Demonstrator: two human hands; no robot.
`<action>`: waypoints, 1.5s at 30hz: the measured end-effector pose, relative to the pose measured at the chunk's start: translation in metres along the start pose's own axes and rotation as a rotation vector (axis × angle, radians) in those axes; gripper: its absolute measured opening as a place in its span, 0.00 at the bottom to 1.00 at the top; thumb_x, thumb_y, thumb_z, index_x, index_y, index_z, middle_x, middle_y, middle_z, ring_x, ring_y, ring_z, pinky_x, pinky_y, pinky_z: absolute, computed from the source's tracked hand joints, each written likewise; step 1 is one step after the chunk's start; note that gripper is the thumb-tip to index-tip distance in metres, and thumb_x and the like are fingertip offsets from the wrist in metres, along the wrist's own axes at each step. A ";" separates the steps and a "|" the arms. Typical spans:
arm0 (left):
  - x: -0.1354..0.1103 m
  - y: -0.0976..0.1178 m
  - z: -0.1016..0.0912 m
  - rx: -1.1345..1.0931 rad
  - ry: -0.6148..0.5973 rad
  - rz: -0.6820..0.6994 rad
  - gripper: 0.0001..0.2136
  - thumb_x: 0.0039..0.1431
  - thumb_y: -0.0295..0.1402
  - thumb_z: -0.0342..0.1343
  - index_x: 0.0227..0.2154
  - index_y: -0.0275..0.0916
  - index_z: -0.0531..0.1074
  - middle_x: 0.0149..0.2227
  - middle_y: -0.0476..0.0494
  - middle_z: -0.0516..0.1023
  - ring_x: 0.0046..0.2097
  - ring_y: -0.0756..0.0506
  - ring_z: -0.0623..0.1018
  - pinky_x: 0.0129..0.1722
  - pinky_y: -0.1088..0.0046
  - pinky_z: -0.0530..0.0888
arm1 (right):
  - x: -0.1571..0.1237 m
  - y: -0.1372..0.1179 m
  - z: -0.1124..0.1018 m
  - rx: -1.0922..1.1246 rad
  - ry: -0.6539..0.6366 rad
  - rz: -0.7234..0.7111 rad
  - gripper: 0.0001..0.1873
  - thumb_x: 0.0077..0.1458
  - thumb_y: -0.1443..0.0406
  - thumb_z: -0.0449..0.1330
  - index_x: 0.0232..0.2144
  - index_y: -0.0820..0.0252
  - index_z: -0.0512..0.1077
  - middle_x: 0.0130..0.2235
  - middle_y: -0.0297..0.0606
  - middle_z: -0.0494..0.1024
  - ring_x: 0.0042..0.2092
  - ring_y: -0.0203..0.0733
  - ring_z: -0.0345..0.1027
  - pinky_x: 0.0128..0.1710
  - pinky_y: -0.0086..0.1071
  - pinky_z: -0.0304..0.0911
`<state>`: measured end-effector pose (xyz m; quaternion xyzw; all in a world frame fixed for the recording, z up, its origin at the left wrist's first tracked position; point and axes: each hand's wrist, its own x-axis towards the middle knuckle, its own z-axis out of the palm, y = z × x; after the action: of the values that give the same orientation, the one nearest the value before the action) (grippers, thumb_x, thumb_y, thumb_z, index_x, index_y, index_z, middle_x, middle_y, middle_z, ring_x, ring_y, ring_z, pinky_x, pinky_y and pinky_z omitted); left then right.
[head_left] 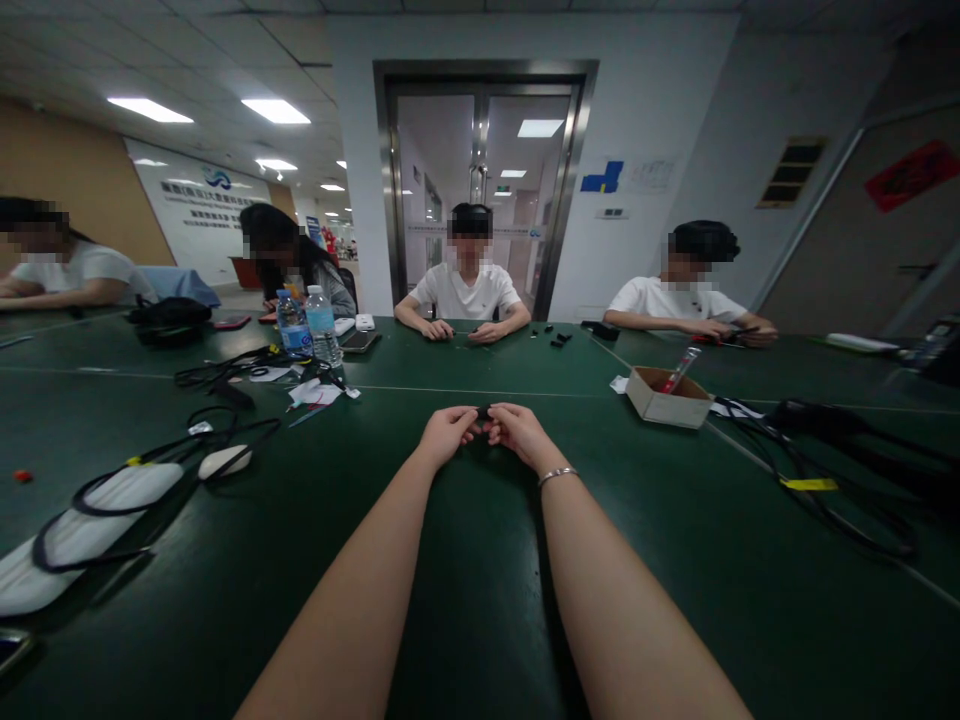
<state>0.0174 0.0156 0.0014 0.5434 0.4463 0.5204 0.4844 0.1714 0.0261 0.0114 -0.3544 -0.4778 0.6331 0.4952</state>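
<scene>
One small black piece (484, 412) is held between two hands over the counter (480, 600), straight ahead of the body. The fingers (504, 412) of the right hand (523, 437) pinch it at one end, and those of the left hand (446, 432) grip it at the other, hiding its finer shape; I cannot tell whether it touches the surface below. Holding it from both sides probably steadies so tiny a thing, and the two forearms (360, 570) reach well forward, perhaps for a good view of it. One metal bracelet (558, 475) sits just behind the right hand.

To the right is one box (667, 408) with one red-and-silver stick (681, 370) leaning in it, the walls likely serving to stop it rolling. Farther right lie loops of black cable (840, 525) with one yellow tag (810, 484). On the left, one long white object (127, 492) and one smaller rounded white object (225, 461) lie among black cord, perhaps placed aside for elbow room. Two water bottles (324, 325) stand upright, close together, beyond scraps of paper (311, 393).

Four people (469, 295) sit across; near the middle one lie several black bits (556, 343), too small to count surely.
</scene>
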 end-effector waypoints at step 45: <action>-0.005 0.003 0.005 0.138 0.111 0.019 0.11 0.63 0.42 0.44 0.35 0.39 0.61 0.18 0.52 0.71 0.18 0.52 0.72 0.18 0.82 0.64 | -0.001 0.001 0.000 -0.012 -0.103 -0.023 0.09 0.48 0.66 0.64 0.33 0.64 0.71 0.22 0.36 0.75 0.17 0.30 0.61 0.23 0.25 0.67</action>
<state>0.0223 0.0095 0.0040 0.5499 0.5021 0.5223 0.4155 0.1711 0.0255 0.0105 -0.3191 -0.5104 0.6419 0.4751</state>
